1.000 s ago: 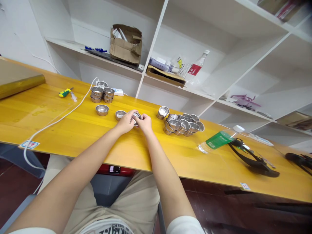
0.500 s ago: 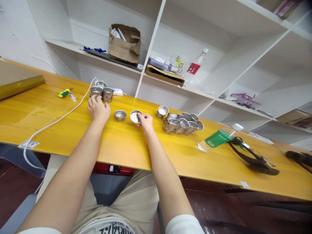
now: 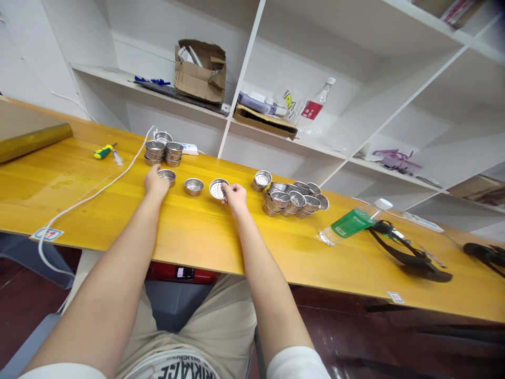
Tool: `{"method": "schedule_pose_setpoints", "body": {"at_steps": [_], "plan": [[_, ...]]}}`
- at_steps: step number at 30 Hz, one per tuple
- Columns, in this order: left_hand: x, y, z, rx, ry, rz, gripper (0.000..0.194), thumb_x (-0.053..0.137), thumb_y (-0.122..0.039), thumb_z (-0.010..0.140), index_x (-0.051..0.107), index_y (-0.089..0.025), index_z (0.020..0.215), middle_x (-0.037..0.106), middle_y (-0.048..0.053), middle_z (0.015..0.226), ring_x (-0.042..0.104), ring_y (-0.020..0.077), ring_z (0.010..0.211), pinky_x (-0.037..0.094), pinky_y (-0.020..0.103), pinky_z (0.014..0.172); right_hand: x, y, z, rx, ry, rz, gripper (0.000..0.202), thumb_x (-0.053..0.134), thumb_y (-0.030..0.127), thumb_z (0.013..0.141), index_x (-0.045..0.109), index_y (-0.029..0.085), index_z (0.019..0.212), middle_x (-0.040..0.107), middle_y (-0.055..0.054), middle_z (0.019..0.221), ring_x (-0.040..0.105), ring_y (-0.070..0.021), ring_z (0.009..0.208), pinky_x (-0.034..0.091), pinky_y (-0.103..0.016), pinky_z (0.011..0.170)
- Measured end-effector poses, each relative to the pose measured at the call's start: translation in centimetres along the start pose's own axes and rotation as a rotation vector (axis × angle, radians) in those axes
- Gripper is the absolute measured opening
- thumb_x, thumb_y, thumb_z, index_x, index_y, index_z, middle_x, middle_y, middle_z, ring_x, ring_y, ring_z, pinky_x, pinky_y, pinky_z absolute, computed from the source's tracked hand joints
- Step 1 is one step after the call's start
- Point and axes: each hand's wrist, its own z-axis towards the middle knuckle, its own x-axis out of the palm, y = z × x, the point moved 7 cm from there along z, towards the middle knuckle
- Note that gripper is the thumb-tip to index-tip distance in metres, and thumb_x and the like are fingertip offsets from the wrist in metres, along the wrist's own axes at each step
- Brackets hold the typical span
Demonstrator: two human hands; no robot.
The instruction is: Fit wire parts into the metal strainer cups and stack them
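Observation:
My left hand (image 3: 155, 184) is closed on the side of a small perforated metal strainer cup (image 3: 169, 177), just in front of the left stacks of strainer cups (image 3: 173, 151). With thumb and fingers pinched on its rim, my right hand (image 3: 236, 200) holds another strainer cup (image 3: 218, 189), tilted so that its holed bottom shows. Between the two hands a single strainer cup (image 3: 194, 187) stands upright on the yellow table (image 3: 197, 231). To the right of my right hand is a bigger cluster of stacked strainer cups (image 3: 295, 201), with a short stack (image 3: 262, 180) beside it.
A green-labelled bottle (image 3: 351, 223) lies tilted near a black strap (image 3: 406, 263) on the right. At the left are a screwdriver (image 3: 103, 152) and a white cable (image 3: 94, 196). White shelves with a cardboard box (image 3: 200, 79) rise behind the table.
My left hand has come from the left stacks toward me, and a strainer cup is now in it, in front of those stacks. My right hand keeps its cup almost in place.

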Motion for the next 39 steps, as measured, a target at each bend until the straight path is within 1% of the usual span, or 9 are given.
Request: {"method": "schedule_pose_setpoints", "body": {"at_steps": [3, 8, 12, 17, 19, 21, 25, 32, 39], "plan": [[-0.1, 1.0, 0.2, -0.07, -0.031, -0.118, 0.071, 0.06, -0.002, 0.062, 0.062, -0.014, 0.132, 0.069, 0.016, 0.137, 0.064, 0.0303, 0.131, 0.047, 0.045, 0.118, 0.0, 0.0, 0.0, 0.001, -0.002, -0.001, 0.047, 0.086, 0.035, 0.08, 0.041, 0.024, 0.069, 0.048, 0.009, 0.049, 0.049, -0.0082, 0.04, 0.049, -0.02, 0.038], [-1.0, 1.0, 1.0, -0.14, -0.166, -0.268, 0.054, 0.059, -0.011, 0.073, 0.061, -0.014, 0.127, 0.069, 0.015, 0.134, 0.066, 0.0265, 0.126, 0.051, 0.04, 0.114, 0.0, 0.1, 0.0, 0.001, -0.007, -0.016, 0.044, 0.083, 0.032, 0.083, 0.042, 0.024, 0.068, 0.049, 0.009, 0.048, 0.05, -0.0088, 0.039, 0.049, -0.02, 0.039], [-4.2, -3.3, -0.1, 0.092, -0.33, -0.307, 0.043, 0.049, -0.02, 0.089, 0.055, -0.018, 0.131, 0.065, 0.013, 0.137, 0.063, 0.0237, 0.13, 0.051, 0.041, 0.114, 0.4, 0.1, 0.1, -0.012, 0.018, -0.007, 0.038, 0.076, 0.029, 0.087, 0.043, 0.024, 0.069, 0.049, 0.009, 0.046, 0.049, -0.0094, 0.039, 0.05, -0.021, 0.042], [-1.0, -13.1, -8.3, 0.758, 0.402, -0.101, 0.072, 0.074, -0.039, 0.078, 0.051, -0.026, 0.146, 0.048, 0.009, 0.159, 0.051, 0.0311, 0.144, 0.048, 0.044, 0.117, 1.9, 0.4, -0.2, -0.114, 0.105, -0.062, 0.037, 0.074, 0.035, 0.084, 0.044, 0.024, 0.066, 0.048, 0.009, 0.046, 0.045, -0.0086, 0.039, 0.038, -0.019, 0.041], [0.8, -14.7, -11.6, 0.868, 0.581, 0.06, 0.09, 0.078, -0.044, 0.075, 0.042, -0.026, 0.155, 0.041, 0.011, 0.164, 0.047, 0.0334, 0.147, 0.043, 0.045, 0.121, 2.7, 0.6, -0.5, -0.172, 0.137, -0.093, 0.036, 0.074, 0.036, 0.081, 0.044, 0.024, 0.065, 0.047, 0.009, 0.047, 0.045, -0.0083, 0.041, 0.036, -0.019, 0.043], [2.4, -15.4, -13.2, 0.931, 0.665, 0.21, 0.086, 0.075, -0.04, 0.078, 0.042, -0.026, 0.156, 0.049, 0.011, 0.158, 0.05, 0.0338, 0.142, 0.042, 0.047, 0.12, 3.4, 0.8, -0.9, -0.207, 0.157, -0.096, 0.036, 0.074, 0.036, 0.079, 0.044, 0.023, 0.064, 0.047, 0.009, 0.05, 0.045, -0.0078, 0.044, 0.035, -0.019, 0.045], [3.2, -14.6, -10.6, 0.959, 0.673, 0.393, 0.058, 0.064, -0.04, 0.088, 0.056, -0.019, 0.141, 0.062, 0.015, 0.141, 0.056, 0.0332, 0.133, 0.044, 0.046, 0.116, 4.0, 0.9, -1.1, -0.174, 0.203, -0.024, 0.035, 0.071, 0.043, 0.084, 0.047, 0.022, 0.069, 0.05, 0.008, 0.057, 0.045, -0.0072, 0.045, 0.036, -0.02, 0.046], [-1.7, -9.4, -0.1, 0.635, 0.397, 0.684, 0.063, 0.062, -0.048, 0.091, 0.054, -0.009, 0.14, 0.059, 0.02, 0.139, 0.057, 0.0356, 0.13, 0.044, 0.045, 0.114, 2.1, 0.4, 0.2, -0.143, 0.07, -0.09, 0.032, 0.065, 0.043, 0.092, 0.048, 0.023, 0.073, 0.048, 0.008, 0.061, 0.048, -0.0091, 0.05, 0.038, -0.02, 0.048], [-0.5, -5.1, 0.6, 0.53, 0.478, 0.752, 0.071, 0.056, -0.061, 0.09, 0.055, -0.013, 0.143, 0.059, 0.019, 0.138, 0.056, 0.0374, 0.132, 0.044, 0.043, 0.113, 2.1, 0.0, 1.2, -0.196, 0.068, -0.214, 0.029, 0.06, 0.041, 0.094, 0.048, 0.024, 0.074, 0.048, 0.007, 0.063, 0.049, -0.0108, 0.055, 0.039, -0.021, 0.056]]}}
